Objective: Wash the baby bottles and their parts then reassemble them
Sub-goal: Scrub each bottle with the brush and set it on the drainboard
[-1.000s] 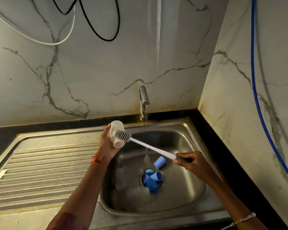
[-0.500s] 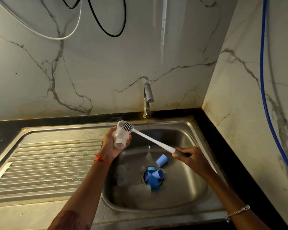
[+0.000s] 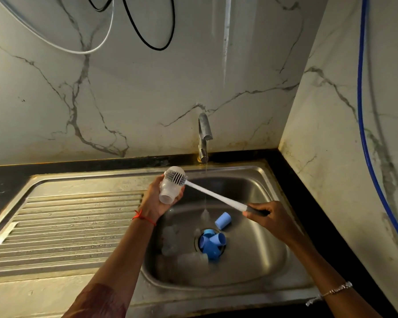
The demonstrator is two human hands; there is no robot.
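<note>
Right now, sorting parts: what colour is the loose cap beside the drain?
The cap is light blue, clearest in head view.

left hand (image 3: 156,201): raised, fingers curled gripping | right hand (image 3: 274,218): lower, thumb and fingers clamped, forearm extended

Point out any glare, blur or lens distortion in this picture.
Head view: glare streaks the marble wall and washes the drainboard; the wide lens bows the black counter edge; the clear bottles in the basin look hazy and low-contrast; the held bottle and brush look fairly sharp.
</note>
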